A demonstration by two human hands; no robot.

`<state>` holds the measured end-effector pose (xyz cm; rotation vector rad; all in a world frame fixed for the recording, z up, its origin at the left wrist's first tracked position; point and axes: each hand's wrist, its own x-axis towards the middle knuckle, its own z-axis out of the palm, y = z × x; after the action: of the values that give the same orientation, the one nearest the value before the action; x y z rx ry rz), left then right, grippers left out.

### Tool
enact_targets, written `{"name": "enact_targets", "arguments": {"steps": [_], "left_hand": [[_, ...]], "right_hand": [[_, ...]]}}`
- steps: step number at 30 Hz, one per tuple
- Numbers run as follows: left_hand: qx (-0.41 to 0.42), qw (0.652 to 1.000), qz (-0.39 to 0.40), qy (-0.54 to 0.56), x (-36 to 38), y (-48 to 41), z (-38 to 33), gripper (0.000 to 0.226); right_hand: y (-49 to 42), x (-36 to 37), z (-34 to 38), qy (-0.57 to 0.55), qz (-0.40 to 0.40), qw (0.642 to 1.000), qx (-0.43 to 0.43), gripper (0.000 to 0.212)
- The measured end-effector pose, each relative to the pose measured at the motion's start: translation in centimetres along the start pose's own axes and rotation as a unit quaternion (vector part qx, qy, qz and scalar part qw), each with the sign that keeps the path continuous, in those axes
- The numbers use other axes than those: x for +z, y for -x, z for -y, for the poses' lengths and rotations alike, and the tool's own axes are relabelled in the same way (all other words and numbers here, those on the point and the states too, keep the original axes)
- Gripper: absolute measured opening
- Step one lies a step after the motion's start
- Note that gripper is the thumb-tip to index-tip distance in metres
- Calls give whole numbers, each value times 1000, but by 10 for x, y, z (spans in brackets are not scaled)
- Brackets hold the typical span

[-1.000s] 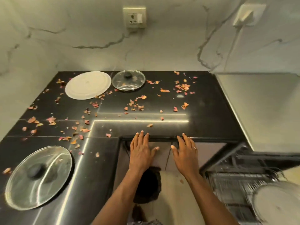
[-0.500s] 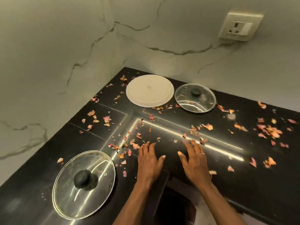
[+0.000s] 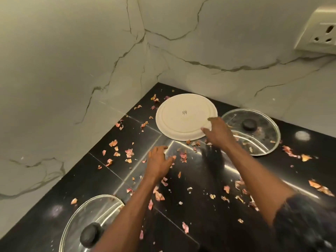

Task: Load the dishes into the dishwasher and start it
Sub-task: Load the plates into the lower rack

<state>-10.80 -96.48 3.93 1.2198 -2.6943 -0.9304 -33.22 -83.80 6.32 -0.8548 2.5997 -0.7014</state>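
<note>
Plate (image 3: 183, 115), white and upside down, lies in the far corner of the black table (image 3: 200, 215), just beside a glass lid (image 3: 254, 131) on its right. My right hand (image 3: 218, 133) is at its near rim, fingers loose and apart; the blur hides whether they touch it. My left hand (image 3: 160, 160) hovers spread above the table, holding nothing. Pink flakes (image 3: 129, 153) lie scattered about. A second lid (image 3: 87, 213) sits nearer me, left.

You have a white plate (image 3: 181, 119) lying flat, face down. Just right of the plate lies a glass lid (image 3: 261, 137), black knob up. A second glass lid (image 3: 85, 219) lies well nearer to you, left of the plate.
</note>
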Motion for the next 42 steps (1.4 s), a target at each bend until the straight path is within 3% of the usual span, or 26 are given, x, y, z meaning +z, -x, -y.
{"name": "enact_targets", "arguments": {"steps": [3,6,12,18,25,28,35,38,42], "left_hand": [[-81,992,19,96,-18,-57,-13,54],[-164,961,18,222,-30,-112,-22,56],[-234,935,7,268,-14,-173,-33,81],[-287,914,-27,286,-11,-199,-34,106],[-306,853,-4,423,-37,-196,-2,77],[-318,814,17,486,-43,-186,1,48],[-239,768,-44,593,-62,-148,-30,13],[-213,769,-65,599,-73,-120,-26,18],[-168,782,-46,599,-80,-72,-10,30]], "right_hand": [[-53,-6,1,14,5,1000,19,62],[-91,-5,-2,11,5,999,50,64],[-138,8,-17,100,72,986,115,79],[-157,10,-7,26,35,985,170,77],[-156,6,-3,-67,45,980,184,82],[-148,9,4,-59,39,986,153,73],[-120,14,12,-123,16,982,141,77],[-97,9,11,-170,-32,977,126,79],[-45,-10,11,-312,-91,935,142,69]]}}
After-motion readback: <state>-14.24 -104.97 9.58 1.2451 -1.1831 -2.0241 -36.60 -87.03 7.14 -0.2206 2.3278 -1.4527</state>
